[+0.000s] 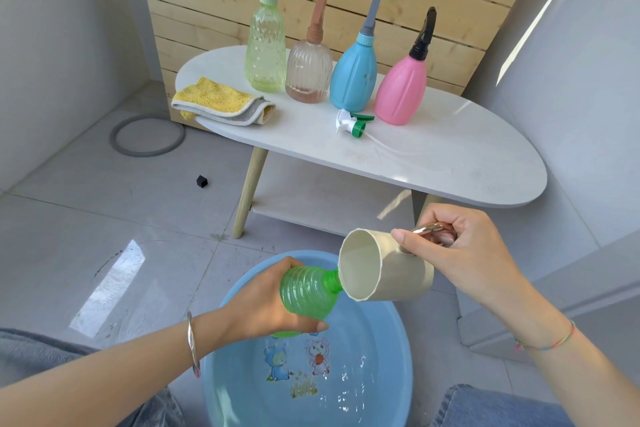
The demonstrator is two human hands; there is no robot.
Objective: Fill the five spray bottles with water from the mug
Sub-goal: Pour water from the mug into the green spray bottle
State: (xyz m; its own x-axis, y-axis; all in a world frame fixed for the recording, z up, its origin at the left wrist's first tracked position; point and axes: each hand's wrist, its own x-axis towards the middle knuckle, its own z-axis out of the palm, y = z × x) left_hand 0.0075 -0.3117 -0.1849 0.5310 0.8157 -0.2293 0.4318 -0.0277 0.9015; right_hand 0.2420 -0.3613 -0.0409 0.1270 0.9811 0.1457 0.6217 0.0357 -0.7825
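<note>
Over the blue basin point(391, 350) at six o'clock, likely to catch spills, the left hand point(263, 302) grips the tilted green bottle point(308, 293) while the right hand point(464, 250), curled round the handle point(431, 229), tips the mug point(398, 274) onto its open neck.

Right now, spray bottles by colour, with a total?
Pale yellow-green bottle: 1
Clear brown-tinted bottle: 1
Blue bottle: 1
Pink bottle: 1
Green bottle, gripped by the left hand: 1
Total: 5
</note>
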